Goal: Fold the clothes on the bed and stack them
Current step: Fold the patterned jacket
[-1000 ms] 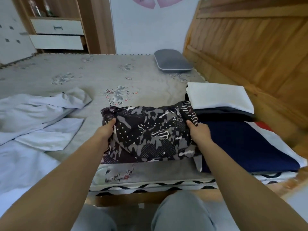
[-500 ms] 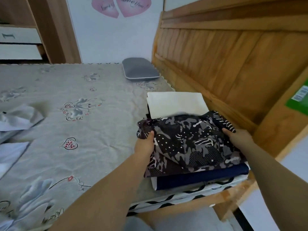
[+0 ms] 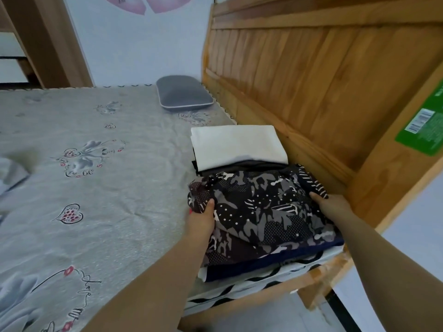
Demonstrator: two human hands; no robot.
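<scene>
Patterned garment (image 3: 263,212), gripped at each side by our left hand (image 3: 200,220) and right hand (image 3: 332,206), settles onto the navy stack (image 3: 263,263); next we release and square it.

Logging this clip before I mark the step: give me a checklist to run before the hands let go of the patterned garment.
1. Both hands hold the garment: left hand and right hand grip opposite edges of the patterned garment. Ok.
2. Garment sits over the navy garment: ok.
3. Garment folded flat: bunched at its far left corner. Not ok.
4. Edges line up with the navy piece: cannot tell.
5. White folded stack behind is undisturbed: ok.
6. Stack clear of the bed edge: close to it, cannot tell.
</scene>
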